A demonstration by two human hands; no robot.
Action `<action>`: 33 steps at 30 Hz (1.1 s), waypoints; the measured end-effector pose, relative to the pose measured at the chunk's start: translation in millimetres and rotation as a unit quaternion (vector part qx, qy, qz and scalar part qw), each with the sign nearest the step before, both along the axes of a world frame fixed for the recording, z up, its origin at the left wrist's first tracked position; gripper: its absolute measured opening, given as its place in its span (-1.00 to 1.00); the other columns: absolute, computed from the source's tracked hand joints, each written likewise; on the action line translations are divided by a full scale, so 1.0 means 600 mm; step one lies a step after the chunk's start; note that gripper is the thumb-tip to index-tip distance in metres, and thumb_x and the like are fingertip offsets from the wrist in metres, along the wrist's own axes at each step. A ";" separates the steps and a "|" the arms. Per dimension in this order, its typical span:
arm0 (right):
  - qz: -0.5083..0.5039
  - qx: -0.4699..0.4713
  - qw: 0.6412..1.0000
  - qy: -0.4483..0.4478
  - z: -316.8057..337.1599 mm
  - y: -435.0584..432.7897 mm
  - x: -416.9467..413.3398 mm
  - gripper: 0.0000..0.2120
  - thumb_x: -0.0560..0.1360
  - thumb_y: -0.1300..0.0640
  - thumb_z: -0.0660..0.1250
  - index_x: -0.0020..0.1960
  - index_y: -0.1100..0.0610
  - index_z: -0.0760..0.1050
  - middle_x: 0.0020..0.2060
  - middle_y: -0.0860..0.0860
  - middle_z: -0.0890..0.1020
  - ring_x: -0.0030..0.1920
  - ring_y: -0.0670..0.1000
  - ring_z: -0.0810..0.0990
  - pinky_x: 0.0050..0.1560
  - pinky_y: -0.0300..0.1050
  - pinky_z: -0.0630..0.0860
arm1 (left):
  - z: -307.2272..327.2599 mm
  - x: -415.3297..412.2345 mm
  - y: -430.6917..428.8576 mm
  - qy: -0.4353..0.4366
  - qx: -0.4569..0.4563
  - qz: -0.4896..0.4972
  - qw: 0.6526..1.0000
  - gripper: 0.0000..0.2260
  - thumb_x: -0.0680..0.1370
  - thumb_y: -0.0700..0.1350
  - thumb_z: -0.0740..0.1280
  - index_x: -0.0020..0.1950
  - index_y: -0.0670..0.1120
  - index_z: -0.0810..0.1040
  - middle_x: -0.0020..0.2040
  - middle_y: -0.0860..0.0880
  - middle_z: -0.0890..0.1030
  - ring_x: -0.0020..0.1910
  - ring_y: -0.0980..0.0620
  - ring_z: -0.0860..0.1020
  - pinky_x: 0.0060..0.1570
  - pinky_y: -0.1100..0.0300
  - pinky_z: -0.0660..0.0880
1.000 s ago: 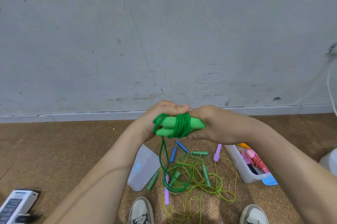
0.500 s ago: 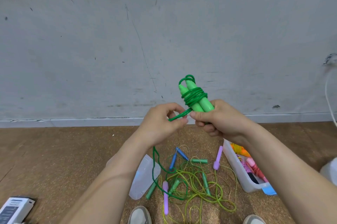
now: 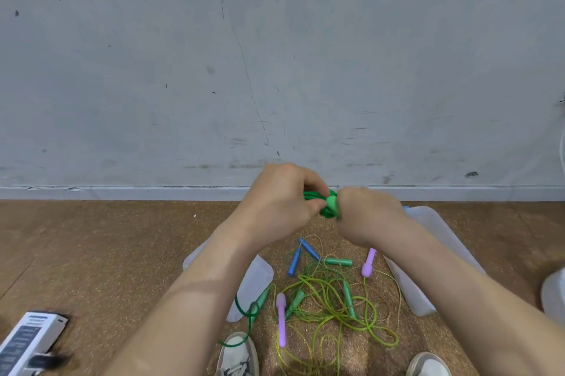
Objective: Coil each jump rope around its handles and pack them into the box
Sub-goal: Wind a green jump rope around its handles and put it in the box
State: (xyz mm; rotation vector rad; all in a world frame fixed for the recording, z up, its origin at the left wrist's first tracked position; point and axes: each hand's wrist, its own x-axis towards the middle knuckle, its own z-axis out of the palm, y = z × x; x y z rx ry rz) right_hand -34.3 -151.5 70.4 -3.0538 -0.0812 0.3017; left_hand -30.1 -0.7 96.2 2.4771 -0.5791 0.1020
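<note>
Green jump rope [image 3: 329,207], clear box [image 3: 435,227], contents hidden

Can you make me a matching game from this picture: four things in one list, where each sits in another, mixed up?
Things
1. bright green rope
2. blue handles
3. clear box
4. printed white carton

Places
A. floor, far lower left
B. gripped between left hand and right hand
C. floor, partly hidden by the right forearm
D. floor, far edge of the rope tangle

Pairs: 1-B, 2-D, 3-C, 4-A
</note>
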 end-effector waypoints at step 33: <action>0.032 0.546 0.836 0.054 0.046 -0.018 -0.014 -0.75 0.47 0.29 0.42 -0.32 0.13 0.44 -0.59 -0.07 0.38 -0.56 -0.10 0.30 -0.52 -0.26 0.25 | -0.035 0.028 0.027 0.331 -0.234 -0.053 0.913 -0.73 0.66 -0.11 0.10 -0.18 -0.16 0.43 -0.61 0.01 0.40 -0.66 0.15 0.25 -0.59 0.35 0.15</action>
